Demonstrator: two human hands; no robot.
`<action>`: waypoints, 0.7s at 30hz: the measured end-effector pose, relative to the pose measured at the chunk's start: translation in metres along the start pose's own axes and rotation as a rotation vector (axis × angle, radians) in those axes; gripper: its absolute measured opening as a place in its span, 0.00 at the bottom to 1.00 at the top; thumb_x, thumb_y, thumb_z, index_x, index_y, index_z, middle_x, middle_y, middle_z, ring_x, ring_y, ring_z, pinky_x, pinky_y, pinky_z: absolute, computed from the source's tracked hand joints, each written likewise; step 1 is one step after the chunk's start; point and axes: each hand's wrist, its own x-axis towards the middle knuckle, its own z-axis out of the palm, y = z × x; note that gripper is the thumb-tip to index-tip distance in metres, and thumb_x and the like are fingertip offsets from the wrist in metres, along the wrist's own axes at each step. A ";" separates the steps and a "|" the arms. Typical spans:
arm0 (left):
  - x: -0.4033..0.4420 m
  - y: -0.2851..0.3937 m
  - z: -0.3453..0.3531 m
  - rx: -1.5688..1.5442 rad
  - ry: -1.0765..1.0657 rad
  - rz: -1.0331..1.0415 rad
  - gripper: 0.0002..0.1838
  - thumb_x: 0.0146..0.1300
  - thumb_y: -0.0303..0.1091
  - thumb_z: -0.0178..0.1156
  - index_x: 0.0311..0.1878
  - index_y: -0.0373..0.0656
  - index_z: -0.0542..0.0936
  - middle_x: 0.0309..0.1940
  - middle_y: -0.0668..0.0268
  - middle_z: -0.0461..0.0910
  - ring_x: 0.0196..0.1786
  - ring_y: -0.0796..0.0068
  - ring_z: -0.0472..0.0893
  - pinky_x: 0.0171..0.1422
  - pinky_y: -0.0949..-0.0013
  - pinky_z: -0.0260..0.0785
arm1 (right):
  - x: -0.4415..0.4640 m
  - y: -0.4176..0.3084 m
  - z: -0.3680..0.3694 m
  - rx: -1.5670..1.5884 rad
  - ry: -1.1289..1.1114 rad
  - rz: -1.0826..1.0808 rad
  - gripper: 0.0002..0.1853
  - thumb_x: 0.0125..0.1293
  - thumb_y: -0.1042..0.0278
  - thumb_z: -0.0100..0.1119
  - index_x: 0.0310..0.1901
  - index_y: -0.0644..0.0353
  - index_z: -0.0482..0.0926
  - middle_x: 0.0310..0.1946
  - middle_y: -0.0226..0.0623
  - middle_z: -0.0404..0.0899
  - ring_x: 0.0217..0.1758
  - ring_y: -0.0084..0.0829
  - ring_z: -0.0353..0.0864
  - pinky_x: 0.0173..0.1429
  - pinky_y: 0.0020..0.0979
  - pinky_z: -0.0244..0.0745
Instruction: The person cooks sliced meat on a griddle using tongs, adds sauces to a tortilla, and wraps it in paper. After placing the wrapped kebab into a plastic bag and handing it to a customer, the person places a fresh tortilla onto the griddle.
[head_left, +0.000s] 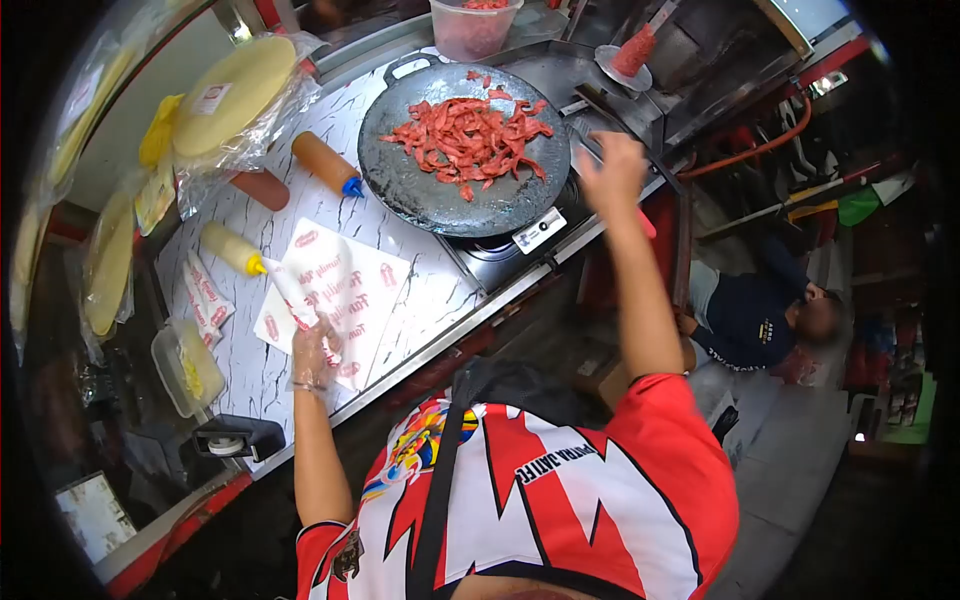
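Observation:
My left hand (314, 354), in a clear plastic glove, is closed around the lower end of a slim roll wrapped in white printed paper (288, 288). Beneath it lie sheets of white wrapping paper with red print (365, 290). My right hand (612, 172) is beside the right rim of a round black griddle pan (410, 190), close to a metal utensil (588, 138). Its fingers are blurred, so whether they touch the utensil is unclear. A heap of reddish meat strips (470, 140) lies on the pan.
Left of the pan are an orange-brown sauce bottle (325, 162), a pale yellow-tipped bottle (230, 247), bagged flatbreads (235, 95) and a plastic tub (187, 368). A meat tub (472, 28) stands behind; a meat cone (633, 52) is at back right. Another person (755, 315) sits at right.

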 end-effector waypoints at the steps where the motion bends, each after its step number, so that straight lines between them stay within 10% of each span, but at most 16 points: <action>1: 0.000 0.000 -0.001 -0.031 -0.019 -0.025 0.07 0.72 0.36 0.61 0.39 0.44 0.75 0.21 0.73 0.72 0.20 0.80 0.72 0.21 0.75 0.62 | 0.003 0.044 0.001 -0.277 -0.075 0.036 0.21 0.63 0.58 0.70 0.55 0.58 0.83 0.46 0.46 0.85 0.59 0.48 0.78 0.62 0.55 0.69; 3: 0.008 -0.002 -0.003 0.070 -0.019 -0.024 0.10 0.72 0.37 0.61 0.41 0.39 0.79 0.21 0.71 0.72 0.20 0.79 0.72 0.22 0.75 0.63 | 0.003 0.103 0.011 -0.437 -0.474 0.152 0.23 0.66 0.54 0.68 0.57 0.58 0.82 0.46 0.44 0.85 0.63 0.48 0.78 0.63 0.61 0.67; 11: -0.002 0.006 0.014 0.243 -0.015 -0.004 0.26 0.74 0.46 0.63 0.54 0.26 0.82 0.20 0.69 0.75 0.19 0.81 0.71 0.22 0.76 0.60 | 0.003 0.092 -0.059 0.156 -0.288 0.040 0.18 0.68 0.65 0.67 0.58 0.59 0.83 0.46 0.50 0.83 0.43 0.48 0.85 0.48 0.39 0.79; 15: -0.006 0.007 0.022 0.239 0.041 -0.003 0.23 0.74 0.42 0.61 0.54 0.24 0.82 0.19 0.69 0.74 0.20 0.80 0.70 0.25 0.76 0.64 | 0.001 0.031 -0.075 0.406 -0.596 -0.205 0.19 0.67 0.60 0.69 0.59 0.50 0.84 0.38 0.41 0.80 0.37 0.42 0.84 0.40 0.40 0.79; 21: -0.008 0.010 0.031 0.190 0.132 -0.045 0.22 0.76 0.39 0.55 0.53 0.24 0.82 0.18 0.70 0.71 0.20 0.79 0.70 0.26 0.74 0.64 | 0.058 0.027 -0.006 0.306 -0.402 -0.433 0.16 0.67 0.57 0.68 0.55 0.48 0.85 0.35 0.40 0.80 0.36 0.46 0.84 0.39 0.44 0.78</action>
